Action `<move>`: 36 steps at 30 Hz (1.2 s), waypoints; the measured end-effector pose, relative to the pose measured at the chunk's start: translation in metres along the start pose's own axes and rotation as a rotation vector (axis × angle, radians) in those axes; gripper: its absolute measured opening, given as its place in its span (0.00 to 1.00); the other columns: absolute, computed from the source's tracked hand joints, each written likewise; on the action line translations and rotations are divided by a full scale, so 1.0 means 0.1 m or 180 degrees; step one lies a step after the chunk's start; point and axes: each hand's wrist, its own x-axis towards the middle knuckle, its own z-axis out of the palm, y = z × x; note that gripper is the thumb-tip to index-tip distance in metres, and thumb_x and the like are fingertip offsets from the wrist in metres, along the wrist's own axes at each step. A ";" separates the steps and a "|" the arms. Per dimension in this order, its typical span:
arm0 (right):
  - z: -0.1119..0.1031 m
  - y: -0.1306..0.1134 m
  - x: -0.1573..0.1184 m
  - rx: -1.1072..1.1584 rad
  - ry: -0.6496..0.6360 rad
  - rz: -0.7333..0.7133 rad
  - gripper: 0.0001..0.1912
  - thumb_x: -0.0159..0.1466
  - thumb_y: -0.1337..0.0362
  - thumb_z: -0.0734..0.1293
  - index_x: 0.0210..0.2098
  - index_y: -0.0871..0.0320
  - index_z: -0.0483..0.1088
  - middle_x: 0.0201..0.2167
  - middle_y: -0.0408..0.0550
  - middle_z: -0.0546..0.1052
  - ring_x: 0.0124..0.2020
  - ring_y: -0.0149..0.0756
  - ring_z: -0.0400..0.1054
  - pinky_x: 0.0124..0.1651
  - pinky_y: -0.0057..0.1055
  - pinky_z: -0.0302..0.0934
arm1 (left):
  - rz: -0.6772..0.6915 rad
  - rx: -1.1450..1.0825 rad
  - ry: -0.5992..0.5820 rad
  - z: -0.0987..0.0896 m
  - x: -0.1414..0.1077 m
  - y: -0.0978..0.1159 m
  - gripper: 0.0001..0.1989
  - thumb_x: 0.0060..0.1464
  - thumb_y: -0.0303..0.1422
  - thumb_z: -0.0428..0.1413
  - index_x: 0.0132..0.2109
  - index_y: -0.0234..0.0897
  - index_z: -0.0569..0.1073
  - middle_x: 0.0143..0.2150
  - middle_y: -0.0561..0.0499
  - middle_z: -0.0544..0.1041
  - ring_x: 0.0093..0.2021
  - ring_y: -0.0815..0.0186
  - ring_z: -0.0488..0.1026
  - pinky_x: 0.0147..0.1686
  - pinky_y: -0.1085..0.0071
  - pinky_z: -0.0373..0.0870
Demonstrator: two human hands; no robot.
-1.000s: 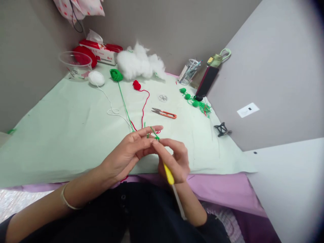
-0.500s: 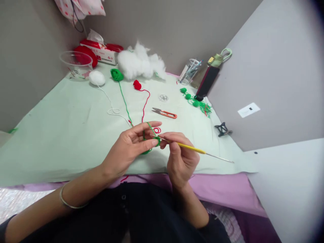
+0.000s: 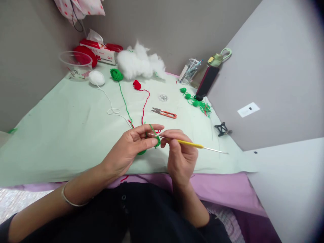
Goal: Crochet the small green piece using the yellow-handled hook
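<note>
My left hand (image 3: pixel 130 145) pinches a small piece of green crochet work (image 3: pixel 157 141) between thumb and fingers, with green yarn running over its raised index finger. My right hand (image 3: pixel 181 155) grips a crochet hook (image 3: pixel 189 144) by its yellow handle. The hook's thin metal tip lies at the top of the green piece, and its other metal end sticks out to the right. More green crochet shows below the left hand, partly hidden. Beyond the hands, a green yarn ball (image 3: pixel 116 74), a red yarn ball (image 3: pixel 137 85) and a white yarn ball (image 3: pixel 96 78) trail strands toward me.
Orange thread snips (image 3: pixel 164 113) lie just past my hands, near a small clear dish (image 3: pixel 163 98). White stuffing (image 3: pixel 140 62), a tissue box (image 3: pixel 106 55) and a clear tub (image 3: pixel 76 69) line the back. Small green crochet pieces (image 3: pixel 188 96) and a black stand (image 3: pixel 222 129) are at right.
The hook has swung slightly, its rear end now higher and further left. My left index finger has lowered a little, and the green piece stands more upright.
</note>
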 end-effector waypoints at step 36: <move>-0.10 0.00 -0.12 -0.1718 -0.0517 -0.1689 0.18 0.70 0.71 0.67 0.57 0.53 0.76 0.45 0.53 0.83 0.45 0.41 0.80 0.42 0.37 0.78 | 0.0489 0.0908 0.0355 0.09 -0.10 0.03 0.22 0.51 0.27 0.69 0.54 0.41 0.83 0.35 0.54 0.76 0.40 0.66 0.73 0.46 0.70 0.73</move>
